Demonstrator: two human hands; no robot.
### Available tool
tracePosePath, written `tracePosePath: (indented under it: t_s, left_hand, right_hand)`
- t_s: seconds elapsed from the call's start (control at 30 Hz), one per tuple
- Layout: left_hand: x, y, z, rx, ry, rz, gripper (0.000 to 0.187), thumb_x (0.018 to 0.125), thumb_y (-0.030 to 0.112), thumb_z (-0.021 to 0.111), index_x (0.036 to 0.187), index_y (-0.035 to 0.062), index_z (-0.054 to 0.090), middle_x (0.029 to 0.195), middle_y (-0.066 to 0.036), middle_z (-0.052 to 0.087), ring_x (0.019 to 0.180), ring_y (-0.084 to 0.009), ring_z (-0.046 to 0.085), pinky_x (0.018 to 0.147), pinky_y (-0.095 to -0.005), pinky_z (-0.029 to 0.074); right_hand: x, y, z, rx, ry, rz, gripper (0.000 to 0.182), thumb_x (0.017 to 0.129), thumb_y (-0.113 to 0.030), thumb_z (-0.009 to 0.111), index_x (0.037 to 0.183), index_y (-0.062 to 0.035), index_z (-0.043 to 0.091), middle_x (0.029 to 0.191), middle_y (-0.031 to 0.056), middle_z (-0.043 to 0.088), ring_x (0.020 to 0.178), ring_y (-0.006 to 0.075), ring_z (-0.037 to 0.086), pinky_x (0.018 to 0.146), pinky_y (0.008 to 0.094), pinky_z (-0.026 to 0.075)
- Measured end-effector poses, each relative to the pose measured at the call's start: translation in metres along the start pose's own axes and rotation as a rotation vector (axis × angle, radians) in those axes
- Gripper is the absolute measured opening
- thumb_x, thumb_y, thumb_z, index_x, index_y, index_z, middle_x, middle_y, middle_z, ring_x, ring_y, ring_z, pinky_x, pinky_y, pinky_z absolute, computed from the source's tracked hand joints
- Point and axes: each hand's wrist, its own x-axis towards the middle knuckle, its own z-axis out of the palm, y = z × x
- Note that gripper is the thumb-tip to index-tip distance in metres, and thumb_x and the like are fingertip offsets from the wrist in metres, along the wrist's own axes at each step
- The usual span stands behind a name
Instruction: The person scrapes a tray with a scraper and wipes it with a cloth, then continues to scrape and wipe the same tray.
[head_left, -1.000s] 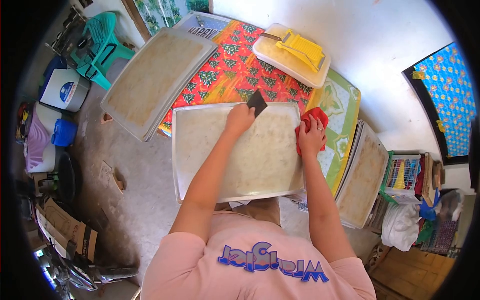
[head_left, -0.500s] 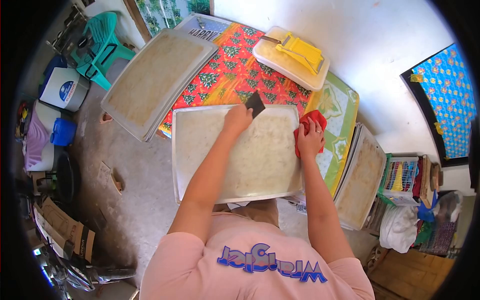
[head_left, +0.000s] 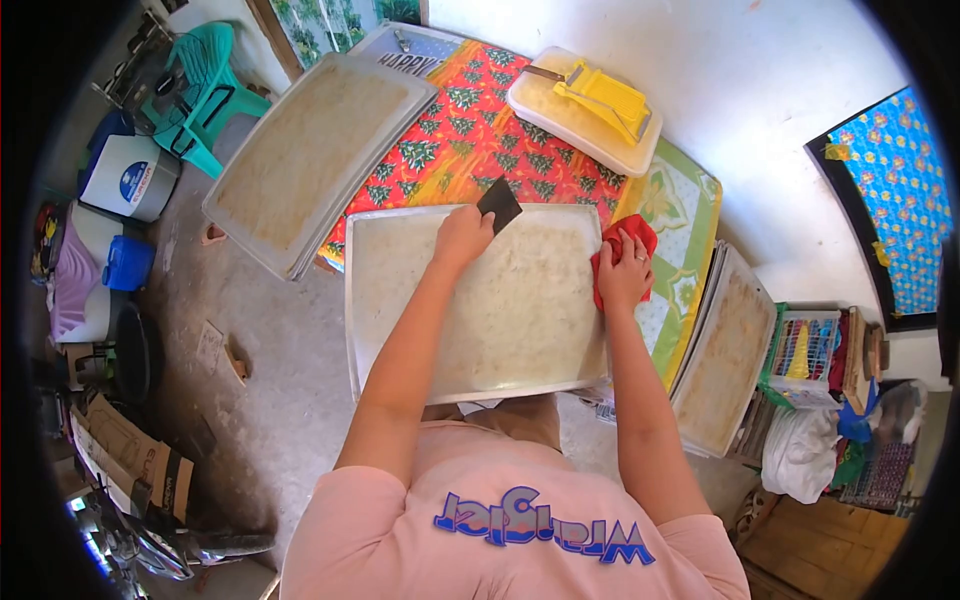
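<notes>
A shallow rectangular metal tray (head_left: pixel 520 310) with brownish specks lies in front of me, partly over the patterned tablecloth (head_left: pixel 420 150). Near the tray's far edge, left of its middle, my left hand (head_left: pixel 463 236) grips a flat black piece (head_left: pixel 500 204) that leans over the rim. At the tray's right edge my right hand (head_left: pixel 625 270) is closed on a red cloth (head_left: pixel 608 290), which bunches up around the fingers. A ring shows on one finger of that hand.
Stacked trays (head_left: pixel 320 150) stand at the left, and more trays (head_left: pixel 725 350) at the right. A white container (head_left: pixel 530 98) holds a yellow plastic item (head_left: pixel 605 100) at the back. Baskets (head_left: pixel 800 350) are far right, a teal chair (head_left: pixel 205 100) far left.
My left hand has moved slightly left along the tray's far edge with the black piece. My right hand stays on the red cloth at the right edge.
</notes>
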Motion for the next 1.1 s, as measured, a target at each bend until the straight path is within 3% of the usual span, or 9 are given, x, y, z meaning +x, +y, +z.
tracePosePath:
  t_s: [0.13, 0.23, 0.43, 0.53, 0.63, 0.77, 0.9, 1.0, 1.1]
  left_hand:
    - [0.0, 0.005, 0.006, -0.007, 0.014, 0.008, 0.038, 0.091, 0.032, 0.058, 0.09, -0.0061, 0.064, 0.089, -0.028, 0.066, 0.089, -0.0431, 0.064, 0.079, -0.0507, 0.051]
    - [0.002, -0.005, 0.015, -0.058, 0.103, 0.048, 0.043, 0.089, 0.032, 0.061, 0.08, -0.0096, 0.063, 0.077, -0.029, 0.065, 0.078, -0.0425, 0.066, 0.072, -0.0477, 0.051]
    - [0.002, -0.02, 0.02, -0.257, -0.004, -0.047, 0.045, 0.092, 0.032, 0.06, 0.075, -0.0095, 0.062, 0.056, -0.018, 0.062, 0.057, -0.0335, 0.066, 0.062, -0.0423, 0.052]
    - [-0.001, -0.016, 0.021, -0.249, -0.068, -0.056, 0.044, 0.091, 0.033, 0.06, 0.077, -0.0091, 0.063, 0.061, -0.022, 0.063, 0.064, -0.0366, 0.067, 0.065, -0.0439, 0.052]
    - [-0.004, 0.003, 0.029, -0.19, 0.022, 0.022, 0.041, 0.089, 0.032, 0.06, 0.082, -0.0073, 0.067, 0.084, -0.028, 0.067, 0.085, -0.0435, 0.065, 0.077, -0.0501, 0.051]
    - [-0.006, 0.026, 0.046, -0.181, -0.201, 0.152, 0.042, 0.088, 0.034, 0.061, 0.086, -0.0073, 0.066, 0.085, -0.029, 0.066, 0.086, -0.0439, 0.065, 0.078, -0.0506, 0.05]
    - [-0.02, 0.012, 0.033, -0.397, -0.043, 0.104, 0.041, 0.089, 0.036, 0.06, 0.087, -0.0053, 0.066, 0.08, -0.028, 0.066, 0.082, -0.0436, 0.065, 0.074, -0.0496, 0.05]
    - [-0.025, -0.025, 0.024, -0.417, 0.054, -0.06, 0.042, 0.09, 0.036, 0.059, 0.087, -0.0045, 0.066, 0.078, -0.027, 0.066, 0.08, -0.0437, 0.065, 0.071, -0.0495, 0.05]
    - [-0.031, -0.03, 0.02, -0.569, 0.041, -0.171, 0.043, 0.091, 0.037, 0.058, 0.086, -0.0047, 0.066, 0.078, -0.026, 0.066, 0.079, -0.0434, 0.065, 0.071, -0.0497, 0.05]
  right_hand:
    - [0.001, 0.002, 0.002, -0.028, -0.001, -0.002, 0.043, 0.088, -0.041, 0.06, 0.127, -0.0226, 0.061, 0.14, 0.0061, 0.053, 0.129, 0.0278, 0.046, 0.108, 0.0485, 0.027]
    - [0.0, 0.001, 0.001, -0.014, -0.007, 0.013, 0.043, 0.088, -0.041, 0.06, 0.127, -0.0226, 0.061, 0.14, 0.0057, 0.053, 0.129, 0.0279, 0.045, 0.108, 0.0481, 0.028]
    - [0.001, 0.001, 0.003, -0.004, 0.006, 0.006, 0.043, 0.088, -0.041, 0.06, 0.127, -0.0231, 0.061, 0.14, 0.0052, 0.053, 0.129, 0.0279, 0.046, 0.108, 0.0474, 0.028]
    - [0.001, 0.001, 0.002, -0.03, 0.002, 0.006, 0.043, 0.088, -0.041, 0.06, 0.127, -0.0235, 0.061, 0.14, 0.0053, 0.053, 0.129, 0.0279, 0.046, 0.108, 0.0475, 0.028]
    - [0.0, 0.0, 0.001, 0.001, 0.002, 0.002, 0.043, 0.088, -0.042, 0.06, 0.127, -0.0237, 0.061, 0.14, 0.0052, 0.053, 0.129, 0.0281, 0.046, 0.108, 0.0482, 0.027]
    - [0.001, -0.001, 0.0, -0.017, -0.004, 0.009, 0.043, 0.088, -0.042, 0.06, 0.127, -0.0238, 0.061, 0.14, 0.0053, 0.053, 0.129, 0.028, 0.046, 0.108, 0.0487, 0.027]
    - [0.001, 0.003, 0.002, -0.016, 0.012, -0.003, 0.043, 0.088, -0.042, 0.06, 0.127, -0.0238, 0.061, 0.139, 0.0057, 0.053, 0.128, 0.028, 0.046, 0.108, 0.0484, 0.027]
    - [0.0, 0.003, 0.003, -0.01, 0.012, -0.004, 0.043, 0.088, -0.041, 0.06, 0.127, -0.0237, 0.062, 0.139, 0.0058, 0.054, 0.128, 0.0279, 0.046, 0.108, 0.0484, 0.027]
    - [0.0, 0.0, 0.0, -0.009, 0.008, 0.002, 0.043, 0.088, -0.041, 0.06, 0.127, -0.0236, 0.062, 0.138, 0.0058, 0.054, 0.128, 0.0278, 0.046, 0.108, 0.0485, 0.028]
